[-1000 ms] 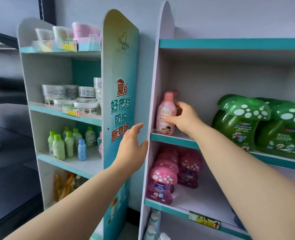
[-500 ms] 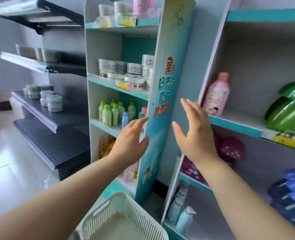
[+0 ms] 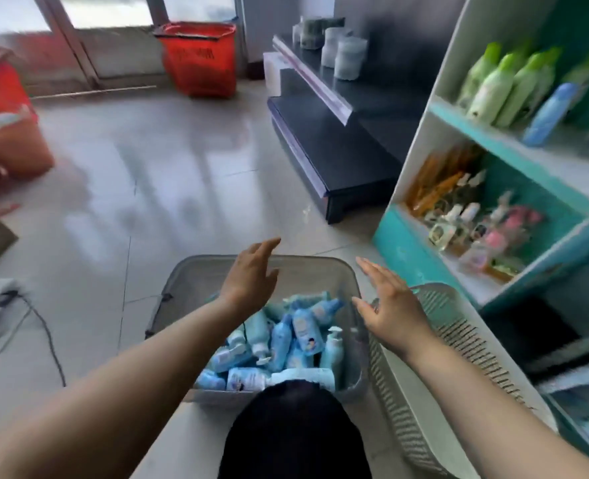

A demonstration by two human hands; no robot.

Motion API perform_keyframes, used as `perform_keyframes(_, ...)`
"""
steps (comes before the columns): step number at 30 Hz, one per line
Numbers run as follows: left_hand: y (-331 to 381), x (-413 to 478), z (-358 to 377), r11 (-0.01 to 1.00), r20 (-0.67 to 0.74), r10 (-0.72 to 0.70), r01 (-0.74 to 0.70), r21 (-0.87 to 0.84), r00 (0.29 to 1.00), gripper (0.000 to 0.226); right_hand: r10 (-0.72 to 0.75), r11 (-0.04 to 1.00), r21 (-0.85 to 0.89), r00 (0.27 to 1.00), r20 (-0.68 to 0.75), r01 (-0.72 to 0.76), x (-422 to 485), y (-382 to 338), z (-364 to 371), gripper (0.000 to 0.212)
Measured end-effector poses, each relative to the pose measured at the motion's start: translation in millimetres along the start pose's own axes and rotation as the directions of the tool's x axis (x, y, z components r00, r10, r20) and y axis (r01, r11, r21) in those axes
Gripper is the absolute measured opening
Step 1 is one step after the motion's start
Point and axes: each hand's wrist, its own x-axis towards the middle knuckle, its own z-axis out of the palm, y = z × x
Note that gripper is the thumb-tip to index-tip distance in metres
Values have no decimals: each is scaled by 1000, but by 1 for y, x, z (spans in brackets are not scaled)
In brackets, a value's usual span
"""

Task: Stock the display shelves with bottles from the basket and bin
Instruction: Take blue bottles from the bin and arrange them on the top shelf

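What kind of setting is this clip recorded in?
Most likely a small retail shop: display shelves lined with green-capped bottles, a red shopping basket on the tiled floor, and a grey bin full of blue bottles.

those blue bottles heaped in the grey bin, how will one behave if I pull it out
Probably light and stiff: the blue bottles look like small plastic ones. They lie heaped on their sides in the grey bin, so neighbours will likely slide or roll. Pump tops may snag.
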Motion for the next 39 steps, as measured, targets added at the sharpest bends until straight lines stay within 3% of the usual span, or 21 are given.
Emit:
perform_keyframes(6,-93,-17,73,979,137,-203,203,15,969,59,121,991,17,960,252,-130,18,33,105,66)
perform_keyframes(10,-129,-17,124,962,213,-274,266,63,938,64,192,979,-8,906,376,-204,34,53,158,68)
perform_keyframes(17,-147,0,184,930,262,-200,98,355,944,70,277,954,-22,856,437,-298,56,68,227,71)
perform_keyframes(22,-140,14,207,877,360,-167,-28,480,918,69,352,936,-152,846,400,-317,63,70,251,75)
perform_keyframes(27,-130,16,222,867,339,-240,43,496,910,58,422,906,-205,833,358,-370,71,65,259,54)
perform_keyframes(31,-129,9,215,929,242,-231,140,341,942,56,467,874,-45,811,353,-484,68,66,246,53)
perform_keyframes(34,-130,6,197,969,132,-234,242,-52,963,63,487,754,321,815,312,-573,62,69,215,63)
perform_keyframes(36,-123,11,174,849,196,-245,308,-429,950,63,480,672,492,831,281,-554,57,67,185,63)
perform_keyframes(39,-103,19,133,596,266,-206,337,-729,942,57,448,612,606,854,263,-508,48,61,140,65)
